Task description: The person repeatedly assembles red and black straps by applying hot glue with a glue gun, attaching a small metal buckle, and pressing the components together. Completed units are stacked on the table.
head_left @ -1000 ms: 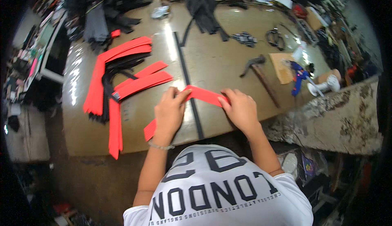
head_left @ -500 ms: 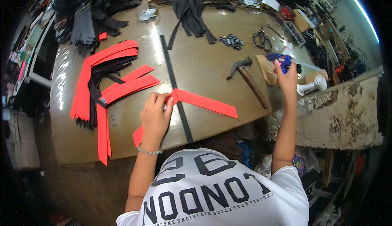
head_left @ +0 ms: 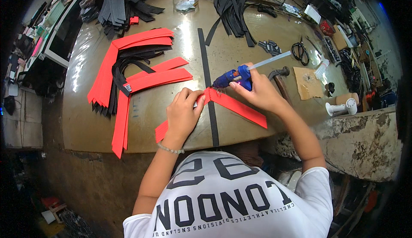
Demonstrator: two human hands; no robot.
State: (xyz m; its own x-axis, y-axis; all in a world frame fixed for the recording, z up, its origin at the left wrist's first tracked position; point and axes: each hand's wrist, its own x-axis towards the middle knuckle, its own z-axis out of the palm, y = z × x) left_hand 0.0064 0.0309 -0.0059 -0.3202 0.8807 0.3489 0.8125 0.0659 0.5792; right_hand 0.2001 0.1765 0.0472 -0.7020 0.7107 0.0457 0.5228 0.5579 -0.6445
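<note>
My right hand [head_left: 259, 91] is closed round a blue glue gun [head_left: 234, 78], with a long translucent glue stick [head_left: 274, 59] jutting from its rear. The nozzle points at the bend of a red V-shaped strap [head_left: 242, 110] in front of me; whether it touches cannot be told. My left hand [head_left: 182, 112] grips that strap just left of the bend, fingers closed over it, hiding part of its left arm. Something small and white shows by the thumb. Beneath the bend runs a long black strip [head_left: 205, 59], lying across the table from far to near.
At left lie stacked red straps [head_left: 102, 77] with black ones [head_left: 113, 102] among them. Black strips [head_left: 231, 12] lie farther back. Right of the glue gun are a hammer [head_left: 281, 85], scissors [head_left: 300, 53], a brown card [head_left: 307, 83] and a white spool [head_left: 343, 108] near the table's edge.
My right hand has brought the glue gun leftward from the brown card to the strap's bend. The left hand still holds the strap. The whole view has shifted.
</note>
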